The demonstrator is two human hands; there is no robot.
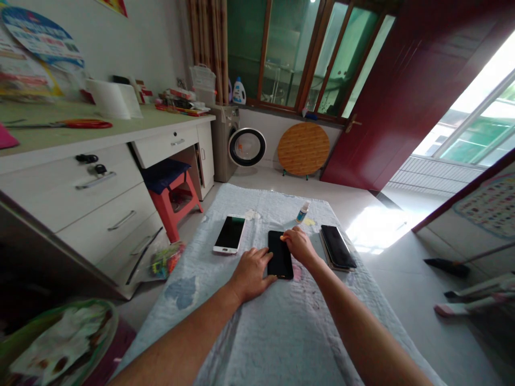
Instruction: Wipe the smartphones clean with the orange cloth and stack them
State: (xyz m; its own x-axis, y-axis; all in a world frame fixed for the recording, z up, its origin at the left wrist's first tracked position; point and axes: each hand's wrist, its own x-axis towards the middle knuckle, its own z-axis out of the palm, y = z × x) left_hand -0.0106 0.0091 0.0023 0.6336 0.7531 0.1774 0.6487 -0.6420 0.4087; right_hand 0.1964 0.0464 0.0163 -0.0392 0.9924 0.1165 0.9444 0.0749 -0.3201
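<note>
A black smartphone (280, 262) lies face up on the cloth-covered table. My left hand (251, 272) steadies it, fingers at its left edge and thumb by the lower corner. Over the phone's upper right part, my right hand (298, 245) is closed in a pinch on a small orange piece (284, 238), which touches or nearly touches the screen; its kind is too small to tell. A white-framed smartphone (230, 234) rests to the left. At the right, another dark smartphone (338, 246) lies on top of something flat. A small spray bottle (302, 213) stands beyond my right hand.
A pale blue cloth (257, 343) covers the table. Left of it are a white desk (100, 193), a red stool (177, 201) and a full waste bin (115, 332). Beyond stand a washing machine (223, 139) with its door open and a round wooden board (303, 149).
</note>
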